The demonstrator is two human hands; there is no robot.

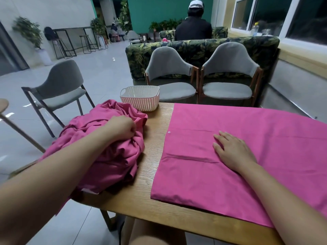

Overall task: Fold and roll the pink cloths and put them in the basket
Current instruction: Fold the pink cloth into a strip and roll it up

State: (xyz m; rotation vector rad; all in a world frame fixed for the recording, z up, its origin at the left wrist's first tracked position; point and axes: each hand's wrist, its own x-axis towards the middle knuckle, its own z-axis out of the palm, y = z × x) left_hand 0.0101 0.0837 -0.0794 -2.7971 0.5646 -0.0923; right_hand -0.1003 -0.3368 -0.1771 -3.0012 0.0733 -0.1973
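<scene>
Head view: we sit at the table (pixel 155 156).
Left hand (pixel 122 126): our fingers curl into the heap (pixel 109 156), gripping it.
Right hand (pixel 233 151): spread flat on the cloth (pixel 265 129).
Basket (pixel 140 98): just beyond our left hand.

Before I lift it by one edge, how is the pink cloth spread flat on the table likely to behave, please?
The flat cloth will probably droop limply, like the crumpled pile beside it. It looks thin, so likely light. Lying smooth under the right hand, it may slide on the wooden table.
</scene>
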